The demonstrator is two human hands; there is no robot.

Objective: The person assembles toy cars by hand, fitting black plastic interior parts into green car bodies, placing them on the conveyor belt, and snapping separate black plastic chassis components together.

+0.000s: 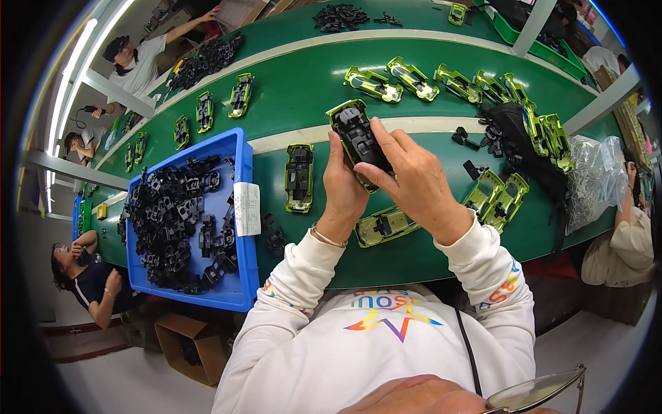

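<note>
Above the green bench I hold a toy car body (357, 134), lime green at its rim with black plastic interior parts facing up. My left hand (343, 183) grips its left and lower side. My right hand (412, 172) closes over its right side, thumb and fingers pressed on the black part. Just left of my hands lies another green car body (299, 178) with a black insert. Under my right wrist rests a bare lime-green car shell (386, 226). Two more shells (496, 199) lie to the right of that wrist.
A blue bin (246, 155) of black plastic parts stands at left. Across the bench, more car shells (372, 84) form a row, with a black bag (531, 145) and a clear plastic bag (594, 179) at right. Co-workers sit around; a cardboard box (203, 348) stands on the floor.
</note>
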